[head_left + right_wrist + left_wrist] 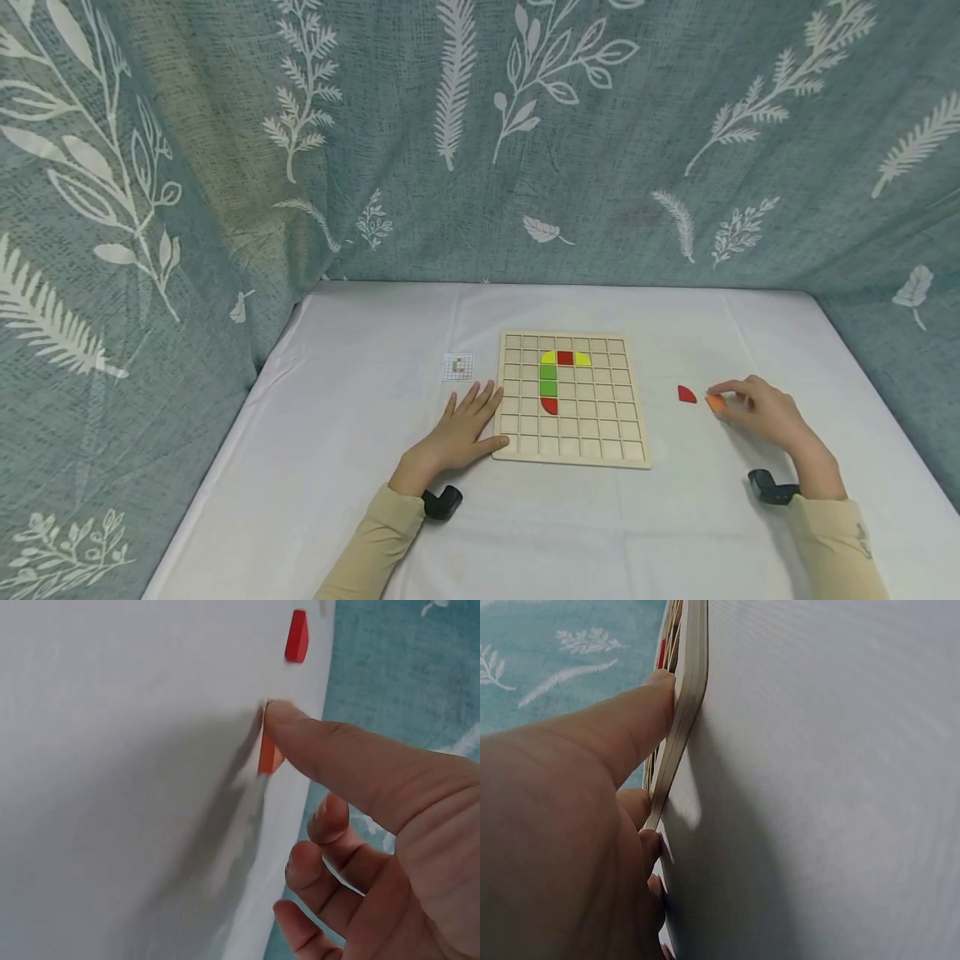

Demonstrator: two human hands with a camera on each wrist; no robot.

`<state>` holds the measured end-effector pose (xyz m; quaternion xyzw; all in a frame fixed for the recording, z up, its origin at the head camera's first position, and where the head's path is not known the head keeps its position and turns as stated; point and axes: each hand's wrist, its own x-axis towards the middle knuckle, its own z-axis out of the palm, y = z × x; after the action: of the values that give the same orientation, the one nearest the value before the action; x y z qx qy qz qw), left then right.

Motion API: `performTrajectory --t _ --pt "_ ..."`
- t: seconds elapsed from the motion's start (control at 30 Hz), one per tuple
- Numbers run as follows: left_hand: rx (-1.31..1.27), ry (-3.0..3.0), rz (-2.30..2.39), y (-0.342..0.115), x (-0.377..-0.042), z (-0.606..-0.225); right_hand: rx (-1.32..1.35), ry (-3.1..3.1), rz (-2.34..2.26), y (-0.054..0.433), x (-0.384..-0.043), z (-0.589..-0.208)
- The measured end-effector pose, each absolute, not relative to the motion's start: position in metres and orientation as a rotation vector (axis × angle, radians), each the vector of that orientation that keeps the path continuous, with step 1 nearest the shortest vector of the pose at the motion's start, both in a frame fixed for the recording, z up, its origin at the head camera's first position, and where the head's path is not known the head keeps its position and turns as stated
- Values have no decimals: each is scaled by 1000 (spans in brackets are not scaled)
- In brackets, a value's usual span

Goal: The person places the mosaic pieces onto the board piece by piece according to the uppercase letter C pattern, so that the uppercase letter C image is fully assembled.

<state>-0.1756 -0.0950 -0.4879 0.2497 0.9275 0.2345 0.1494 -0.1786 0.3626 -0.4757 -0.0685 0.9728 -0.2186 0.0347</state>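
My left hand (459, 435) lies with fingers spread along the left side of a wooden grid board (600, 427), its thumb on the board's edge. On the board sit a red square block (565, 357), two yellow quarter-round blocks (582, 359) on either side of it, green square blocks (548, 388) in a column, and a red quarter-round block (550, 406) below them. To the right of the board, my right hand (768, 414) pinches an orange block (266, 754) between thumb and index finger, low over the tablecloth. The orange block's far side is hidden by the thumb.
Another red quarter-round block (686, 394) lies on the white tablecloth (555, 533) between board and right hand. A small printed grid card (458, 367) is near the board's upper left. A patterned teal curtain (405, 200) hangs behind the table.
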Motion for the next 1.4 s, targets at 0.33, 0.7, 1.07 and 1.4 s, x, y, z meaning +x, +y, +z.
performTrajectory --t 0.33,0.7,1.07,1.4 --pt "722 2665 677 -96 -176 -490 -191 2976 -666 365 -178 -478" --pt "721 2666 683 -97 -176 -493 -167 3027 -661 356 -174 -472" --pt "720 2667 674 -96 -176 -493 -235 3060 -648 336 -178 -466" --pt "723 2666 674 -96 -177 -493 -403 3127 -634 313 -188 -461"
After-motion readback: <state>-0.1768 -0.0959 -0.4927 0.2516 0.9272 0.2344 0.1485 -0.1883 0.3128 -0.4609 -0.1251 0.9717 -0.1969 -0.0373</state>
